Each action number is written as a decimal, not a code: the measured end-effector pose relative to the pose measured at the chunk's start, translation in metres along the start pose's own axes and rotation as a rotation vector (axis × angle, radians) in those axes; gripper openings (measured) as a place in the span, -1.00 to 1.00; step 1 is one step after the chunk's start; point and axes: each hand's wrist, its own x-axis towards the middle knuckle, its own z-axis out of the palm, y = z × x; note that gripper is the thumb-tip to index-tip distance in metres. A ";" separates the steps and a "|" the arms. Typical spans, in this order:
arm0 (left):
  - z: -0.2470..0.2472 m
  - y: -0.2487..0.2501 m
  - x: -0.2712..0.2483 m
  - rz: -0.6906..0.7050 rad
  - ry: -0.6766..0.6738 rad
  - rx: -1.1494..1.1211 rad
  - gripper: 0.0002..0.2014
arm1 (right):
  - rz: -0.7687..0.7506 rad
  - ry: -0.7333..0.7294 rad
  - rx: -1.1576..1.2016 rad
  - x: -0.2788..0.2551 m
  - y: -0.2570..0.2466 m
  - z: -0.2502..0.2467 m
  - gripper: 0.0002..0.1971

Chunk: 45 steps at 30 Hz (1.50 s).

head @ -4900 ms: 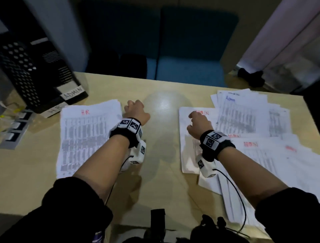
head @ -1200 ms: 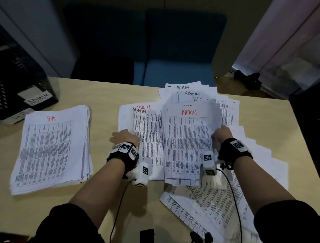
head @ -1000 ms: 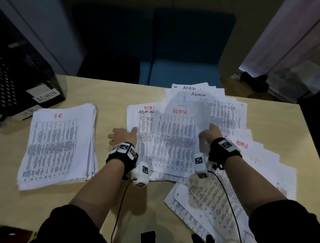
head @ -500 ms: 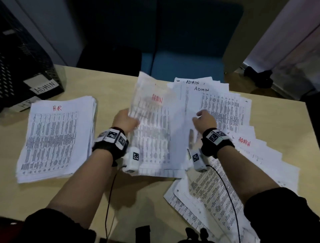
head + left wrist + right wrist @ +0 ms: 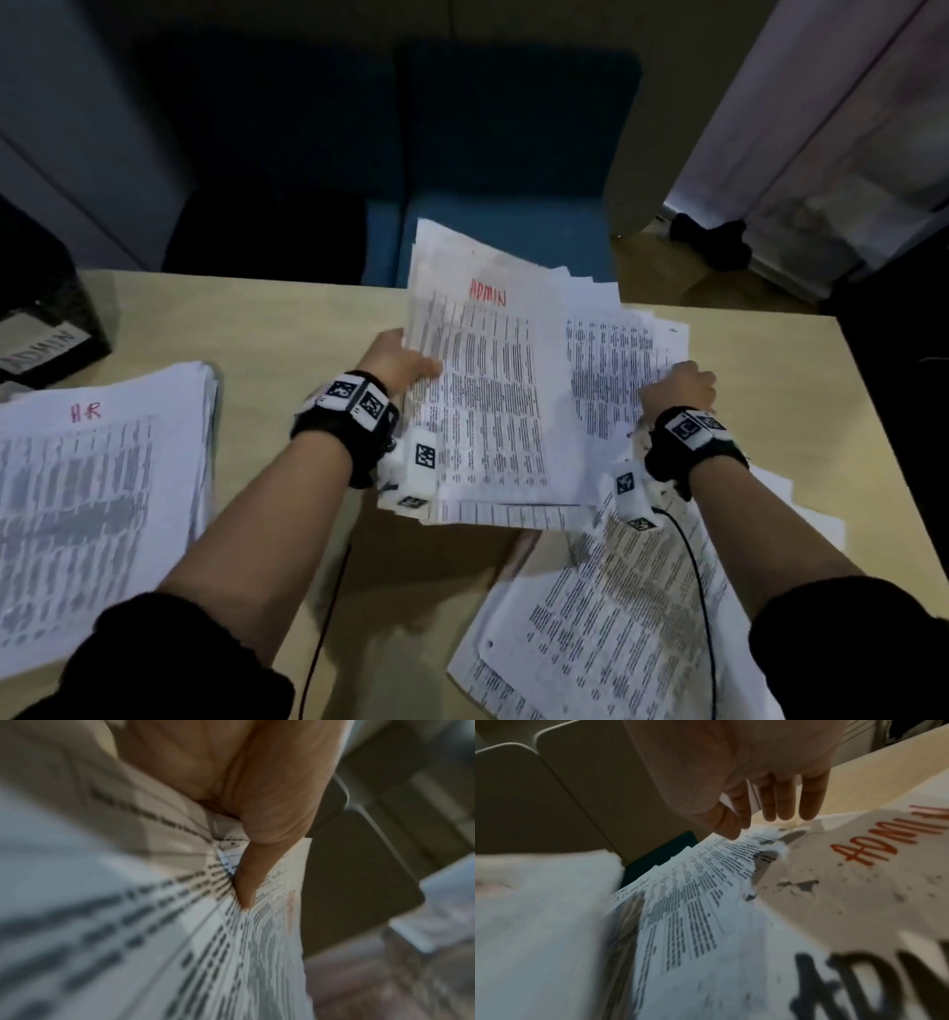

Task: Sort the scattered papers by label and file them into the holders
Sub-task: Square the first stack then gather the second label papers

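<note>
My left hand (image 5: 398,360) grips the left edge of a bundle of ADMIN sheets (image 5: 482,401) headed in red, lifted and tilted over the table (image 5: 267,318). In the left wrist view my thumb lies on top of the bundle (image 5: 180,943) and the left hand (image 5: 248,878) pinches it. My right hand (image 5: 678,383) rests on the fanned sheets at the bundle's right side. Its straight fingers (image 5: 811,805) point down at the ADMIN papers (image 5: 693,902), on the right hand (image 5: 765,821). An HR stack (image 5: 97,488) lies at the left.
A black mesh holder (image 5: 46,329) labelled ADMIN stands at the table's far left. More loose sheets (image 5: 616,616) spread over the near right of the table. Blue chairs (image 5: 513,154) stand behind the far edge. Wrist cables hang below my forearms.
The ADMIN bundle has come up off the table and tilted, with my left hand now under and around its left edge. My right hand has slid right along the fanned sheets.
</note>
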 end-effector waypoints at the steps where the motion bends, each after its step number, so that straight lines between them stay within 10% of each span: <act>1: 0.015 -0.003 0.009 -0.016 0.001 0.053 -0.59 | 0.026 -0.002 0.033 0.006 0.001 0.000 -0.48; 9: 0.086 -0.013 0.044 -0.104 0.225 0.423 -0.73 | 0.063 -0.140 0.111 0.028 -0.012 -0.006 -0.52; 22: 0.108 -0.027 0.030 -0.040 0.320 0.337 -0.61 | -0.091 -0.162 0.366 0.002 -0.040 0.015 -0.49; 27: 0.093 -0.025 0.026 -0.188 0.415 0.105 -0.66 | -0.177 -0.321 0.247 -0.013 -0.054 0.016 -0.92; 34: 0.051 -0.030 0.021 -0.224 0.299 -0.306 -0.45 | -0.288 -0.388 0.375 -0.035 -0.065 0.019 -0.71; 41: 0.002 -0.022 -0.013 0.201 0.155 -0.382 -0.86 | -0.448 -0.376 0.610 -0.053 -0.069 -0.011 -0.66; 45: -0.017 -0.012 -0.040 0.484 0.174 -0.372 -0.61 | -0.484 -0.315 0.738 -0.071 -0.075 -0.022 -0.68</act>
